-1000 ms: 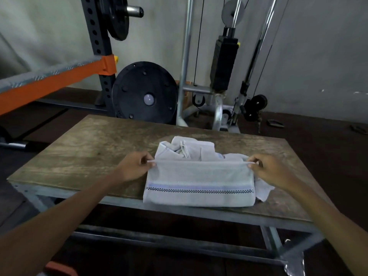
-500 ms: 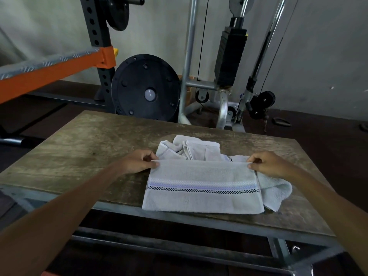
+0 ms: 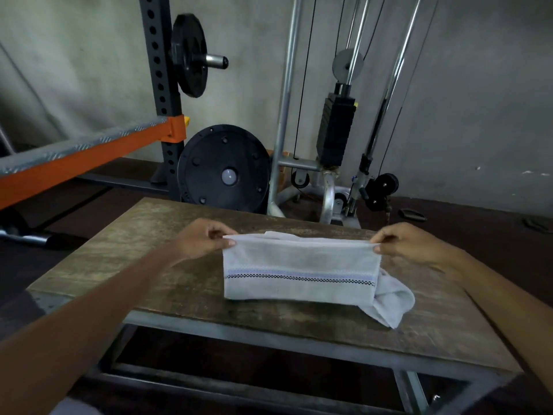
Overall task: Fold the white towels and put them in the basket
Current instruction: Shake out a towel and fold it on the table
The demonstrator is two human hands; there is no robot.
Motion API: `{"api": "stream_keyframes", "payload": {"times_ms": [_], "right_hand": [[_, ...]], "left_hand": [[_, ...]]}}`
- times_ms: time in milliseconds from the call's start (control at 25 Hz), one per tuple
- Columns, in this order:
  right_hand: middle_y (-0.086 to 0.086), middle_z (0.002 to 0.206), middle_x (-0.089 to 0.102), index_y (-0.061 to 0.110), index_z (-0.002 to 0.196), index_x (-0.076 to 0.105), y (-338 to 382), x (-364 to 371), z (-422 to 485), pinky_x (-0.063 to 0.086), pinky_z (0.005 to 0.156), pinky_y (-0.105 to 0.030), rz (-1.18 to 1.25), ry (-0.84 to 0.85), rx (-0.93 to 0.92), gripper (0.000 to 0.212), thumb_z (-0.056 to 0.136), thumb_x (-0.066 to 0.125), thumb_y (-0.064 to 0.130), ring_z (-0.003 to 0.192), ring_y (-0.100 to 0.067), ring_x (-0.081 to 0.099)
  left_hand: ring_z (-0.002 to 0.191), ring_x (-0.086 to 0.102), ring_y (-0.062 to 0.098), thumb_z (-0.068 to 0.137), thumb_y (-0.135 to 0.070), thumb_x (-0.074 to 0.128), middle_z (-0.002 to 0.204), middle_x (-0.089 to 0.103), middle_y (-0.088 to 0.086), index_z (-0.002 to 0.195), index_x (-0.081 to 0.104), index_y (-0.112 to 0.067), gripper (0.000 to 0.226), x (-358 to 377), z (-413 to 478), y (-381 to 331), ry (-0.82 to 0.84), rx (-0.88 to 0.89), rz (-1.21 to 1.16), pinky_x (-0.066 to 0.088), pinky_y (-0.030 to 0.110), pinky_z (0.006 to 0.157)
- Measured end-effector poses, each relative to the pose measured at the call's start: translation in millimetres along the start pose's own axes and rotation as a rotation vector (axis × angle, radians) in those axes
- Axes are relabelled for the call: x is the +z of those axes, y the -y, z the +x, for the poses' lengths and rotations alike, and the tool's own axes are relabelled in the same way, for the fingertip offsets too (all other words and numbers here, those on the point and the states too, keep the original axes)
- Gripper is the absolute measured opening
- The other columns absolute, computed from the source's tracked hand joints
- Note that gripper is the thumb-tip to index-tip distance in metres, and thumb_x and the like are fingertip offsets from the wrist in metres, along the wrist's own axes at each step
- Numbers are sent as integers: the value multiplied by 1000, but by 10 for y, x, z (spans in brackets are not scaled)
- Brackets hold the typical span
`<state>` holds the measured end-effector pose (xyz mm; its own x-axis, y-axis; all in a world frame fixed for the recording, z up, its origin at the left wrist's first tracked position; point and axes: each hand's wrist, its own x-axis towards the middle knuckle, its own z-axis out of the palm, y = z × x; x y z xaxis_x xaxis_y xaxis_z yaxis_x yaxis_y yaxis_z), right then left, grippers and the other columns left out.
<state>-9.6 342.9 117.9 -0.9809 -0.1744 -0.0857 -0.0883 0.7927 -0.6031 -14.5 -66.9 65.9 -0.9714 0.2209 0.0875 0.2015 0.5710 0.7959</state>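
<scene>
Left hand (image 3: 201, 240) and right hand (image 3: 404, 241) each pinch a top corner of the white towel (image 3: 299, 272) — best kept taut and level, edges matched before lowering.

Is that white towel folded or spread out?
Partly folded: the towel is a narrow band pinched at its top corners by left hand and right hand; a loose end bunches out lower right.

rear towel (image 3: 392, 305) mostly hidden, left forearm (image 3: 89, 319) cropped
</scene>
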Motion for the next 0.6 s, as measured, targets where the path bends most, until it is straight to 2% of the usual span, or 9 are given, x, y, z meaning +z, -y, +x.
{"api": "stream_keyframes", "payload": {"times_ms": [120,200,280,360,480,600], "right_hand": [[-8,101,64,16,99,66,323,-304,-317,49,79,-29,31,-138,-106,21,83,66,2,95,-25,62],[-8,103,62,15,109,64,505,-461,-483,50,86,-34,-49,-200,-138,26,85,66,5,94,-24,62],[-5,102,63,14,107,65,674,-597,-606,47,74,-25,-227,-229,-168,18,89,63,12,83,-11,58],[-3,97,65,13,102,66,834,-704,-741,39,63,-18,-320,-222,-168,12,91,61,17,76,-5,53],[3,92,64,16,99,63,950,-818,-888,39,64,-18,-233,-238,-167,8,92,59,18,85,-14,59],[-2,95,68,14,98,64,957,-852,-940,43,71,-23,-101,-270,-197,8,92,59,13,89,-18,62]], "left_hand": [[84,69,16,78,-23,76,88,74,-2,87,74,-18,11,-357,-233,-424,-55,128,69,52,30,80],[79,68,9,77,-26,76,84,74,-5,85,74,-18,12,-573,-372,-691,-127,213,146,52,27,76],[77,66,5,78,-28,76,82,73,-8,83,73,-19,11,-754,-461,-908,-195,284,251,51,23,73],[76,65,3,78,-29,75,80,70,-11,82,71,-20,10,-889,-548,-1076,-239,304,311,50,19,68],[72,60,-9,79,-25,75,76,66,-15,81,70,-19,8,-967,-633,-1237,-245,338,368,43,8,60],[68,59,-8,80,-22,74,75,66,-10,79,68,-14,11,-950,-658,-1295,-271,365,324,42,8,58]]}}
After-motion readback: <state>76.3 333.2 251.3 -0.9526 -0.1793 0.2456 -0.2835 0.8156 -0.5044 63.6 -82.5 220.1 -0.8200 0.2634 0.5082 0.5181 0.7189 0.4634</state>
